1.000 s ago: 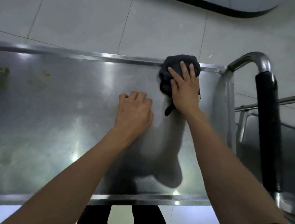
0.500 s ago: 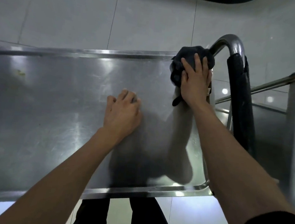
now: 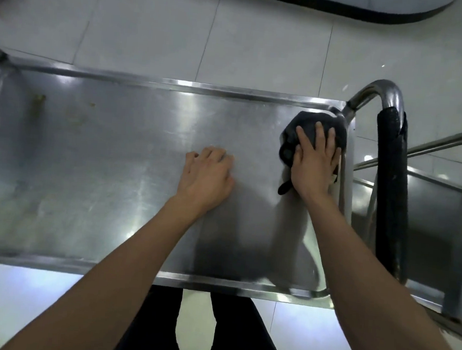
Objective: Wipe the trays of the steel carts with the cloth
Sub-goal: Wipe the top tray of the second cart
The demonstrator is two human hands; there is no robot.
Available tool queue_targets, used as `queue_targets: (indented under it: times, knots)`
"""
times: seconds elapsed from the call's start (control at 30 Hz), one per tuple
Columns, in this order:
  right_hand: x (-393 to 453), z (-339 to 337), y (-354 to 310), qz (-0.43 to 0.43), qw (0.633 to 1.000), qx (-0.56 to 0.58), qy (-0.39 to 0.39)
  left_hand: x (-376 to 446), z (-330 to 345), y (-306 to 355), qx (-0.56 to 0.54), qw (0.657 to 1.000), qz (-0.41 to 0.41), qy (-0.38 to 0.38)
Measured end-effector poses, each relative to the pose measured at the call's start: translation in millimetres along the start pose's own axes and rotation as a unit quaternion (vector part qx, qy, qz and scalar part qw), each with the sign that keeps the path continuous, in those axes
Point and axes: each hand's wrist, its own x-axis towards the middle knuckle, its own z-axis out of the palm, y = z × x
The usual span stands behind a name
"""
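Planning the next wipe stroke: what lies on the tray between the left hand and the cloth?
Head view: only bare steel tray separates the left hand from the dark cloth.

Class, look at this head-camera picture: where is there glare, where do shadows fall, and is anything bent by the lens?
Head view: bright glare streaks on the tray; the arms' shadows darken it below the left hand and the right hand pressing the cloth; the wide lens bows the tray's rims.

Cloth under right hand in tray's far-right corner, seemingly against rim; left hand mid-tray.
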Motion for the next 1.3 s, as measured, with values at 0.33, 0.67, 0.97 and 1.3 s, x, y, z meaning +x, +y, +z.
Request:
queue_targets:
  times: [0.33,0.67,0.97,1.3]
  knots:
    - [-56,36,-128,-0.046,0.998,-0.003,-0.044,-75,-18,-122,-0.06,0.993,-0.083,0.058]
    - [-69,61,-220,0.031,0.999,0.018,-0.036,-98,-24,-252,-0.066,0.995,-0.054,0.047]
    - [-59,74,-271,-0.012,0.998,0.006,-0.061,-79,-30,-279,-0.078,0.995,-0.033,0.054]
    - [-34,91,-311,-0.086,0.995,0.007,-0.055,-73,-48,-313,-0.059,0.991,-0.104,0.065]
